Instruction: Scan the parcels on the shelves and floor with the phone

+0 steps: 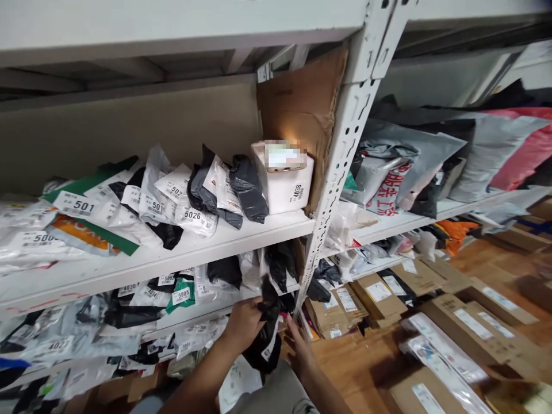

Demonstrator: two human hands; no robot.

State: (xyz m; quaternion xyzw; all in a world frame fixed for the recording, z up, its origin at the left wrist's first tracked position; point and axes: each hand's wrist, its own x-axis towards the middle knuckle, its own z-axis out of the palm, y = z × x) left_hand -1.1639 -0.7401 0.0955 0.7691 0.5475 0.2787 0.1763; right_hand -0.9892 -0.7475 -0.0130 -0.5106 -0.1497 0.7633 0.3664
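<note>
My left hand (244,323) is closed around the upper part of a black plastic parcel (268,339), which hangs in front of the lower shelves with a white label on its side. To the right of that parcel, my right hand (298,344) has its fingers stretched out and apart. It seems to hold nothing, though a small pink patch shows by its fingertips. Just behind my hands, black bags (279,265) fill the end of the second shelf. A white bag (240,384) is partly visible below the black parcel.
Numbered parcels (186,215) crowd the white shelf (241,241), beside a white box (288,187) with a phone on top. A perforated rack post (334,172) rises on the right. Cardboard boxes (470,328) lie on the wooden floor (360,368).
</note>
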